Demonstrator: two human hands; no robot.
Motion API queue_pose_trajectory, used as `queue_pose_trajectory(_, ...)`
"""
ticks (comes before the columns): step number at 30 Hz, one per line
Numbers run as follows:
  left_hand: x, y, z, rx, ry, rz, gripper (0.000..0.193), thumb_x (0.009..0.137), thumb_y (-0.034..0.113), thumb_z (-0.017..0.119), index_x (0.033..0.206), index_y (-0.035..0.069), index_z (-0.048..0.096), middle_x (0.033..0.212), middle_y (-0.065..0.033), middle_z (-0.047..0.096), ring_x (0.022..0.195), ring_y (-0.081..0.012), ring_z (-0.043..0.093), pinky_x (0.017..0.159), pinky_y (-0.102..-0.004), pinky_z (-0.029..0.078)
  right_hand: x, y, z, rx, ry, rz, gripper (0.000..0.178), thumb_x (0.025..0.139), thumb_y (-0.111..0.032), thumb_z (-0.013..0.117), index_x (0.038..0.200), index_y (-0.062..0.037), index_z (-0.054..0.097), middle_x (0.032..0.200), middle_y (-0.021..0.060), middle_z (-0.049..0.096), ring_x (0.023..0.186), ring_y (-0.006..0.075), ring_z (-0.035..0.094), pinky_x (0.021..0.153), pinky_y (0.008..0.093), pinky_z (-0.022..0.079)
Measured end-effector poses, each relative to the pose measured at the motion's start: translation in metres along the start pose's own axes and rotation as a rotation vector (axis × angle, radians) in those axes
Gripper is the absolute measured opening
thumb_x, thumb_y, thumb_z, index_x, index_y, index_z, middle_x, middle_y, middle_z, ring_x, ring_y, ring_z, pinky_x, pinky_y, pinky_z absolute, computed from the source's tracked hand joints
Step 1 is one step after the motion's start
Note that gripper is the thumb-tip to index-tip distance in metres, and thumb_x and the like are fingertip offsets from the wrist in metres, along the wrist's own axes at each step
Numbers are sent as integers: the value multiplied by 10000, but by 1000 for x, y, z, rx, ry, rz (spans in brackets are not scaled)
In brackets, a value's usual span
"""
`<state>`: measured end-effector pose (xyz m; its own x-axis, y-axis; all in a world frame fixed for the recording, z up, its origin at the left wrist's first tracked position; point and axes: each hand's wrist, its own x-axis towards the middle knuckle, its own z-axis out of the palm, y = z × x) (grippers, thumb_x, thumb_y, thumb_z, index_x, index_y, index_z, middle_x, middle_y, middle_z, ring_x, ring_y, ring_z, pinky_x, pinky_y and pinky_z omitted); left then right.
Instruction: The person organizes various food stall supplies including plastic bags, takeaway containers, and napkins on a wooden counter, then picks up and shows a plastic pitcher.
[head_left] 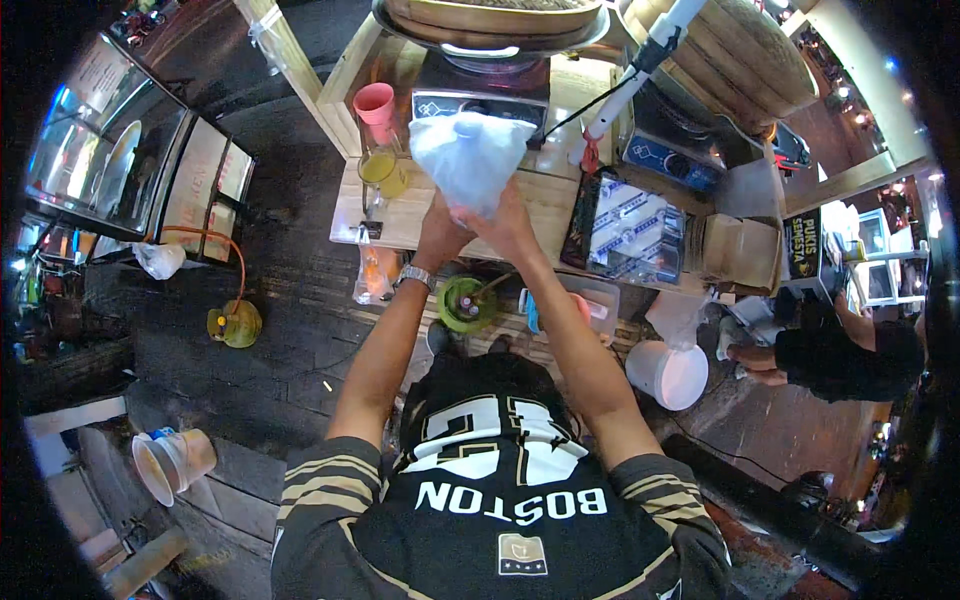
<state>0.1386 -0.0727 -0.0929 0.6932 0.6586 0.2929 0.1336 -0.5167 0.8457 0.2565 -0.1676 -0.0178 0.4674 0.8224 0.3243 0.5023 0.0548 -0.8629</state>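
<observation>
White plastic bag (pixel 472 160) straight ahead of hands, over table (pixel 405 222), in front of stove (pixel 430 104). Bag flares away from person; neither hand clearly nearer. Left hand (pixel 443 232) and right hand (pixel 502 220) grasp narrow near end. Fingers partly hidden; contents, exact grip unclear.

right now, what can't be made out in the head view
Head view: inside of the cloudy bag, veiled by its plastic.
Head view: left hand and right hand, fingers partly hidden by the bag.
Head view: far side of the round basket, cut off by the upper edge.
</observation>
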Motion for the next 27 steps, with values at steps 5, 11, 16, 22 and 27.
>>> queue_pose_trajectory(5,3,6,-5,184,-103,-18,884,681,249,873,1375,-1,385,1367,-245,485,1228,-400,524,1000,-452,468,-25,12,-17,-180,-8,-87,678,787,-208,787,1336,24,465,1268,226,560,1204,373,534,1016,451,430)
queue_pose_trajectory(11,-82,68,-12,110,207,-136,766,857,237,757,1449,11,327,1330,-257,478,1258,-328,463,1001,-417,440,-138,22,-127,-229,398,190,339,868,-137,688,1169,6,631,1054,183,631,944,322,622,912,384,497)
queue_pose_trajectory(16,-258,-41,-4,433,-424,-645,493,912,423,621,1061,-46,591,975,-289,651,964,-462,620,814,-513,497,-183,83,-214,-417,698,327,137,855,-72,638,974,-8,659,897,144,606,790,275,612,748,379,496)
queue_pose_trajectory(22,-379,-142,23,368,-781,-607,434,928,363,488,1046,-26,643,1094,-279,658,1035,-417,633,884,-499,498,-151,86,-249,-594,550,220,271,846,-149,667,1084,-30,614,997,187,604,923,357,598,823,425,484)
queue_pose_trajectory(27,-340,-108,21,365,-840,-521,397,951,343,468,1053,1,642,1034,-235,666,968,-383,637,857,-467,495,-157,149,-251,-443,544,399,471,827,-283,741,1150,19,578,1051,217,610,1008,356,593,902,431,470)
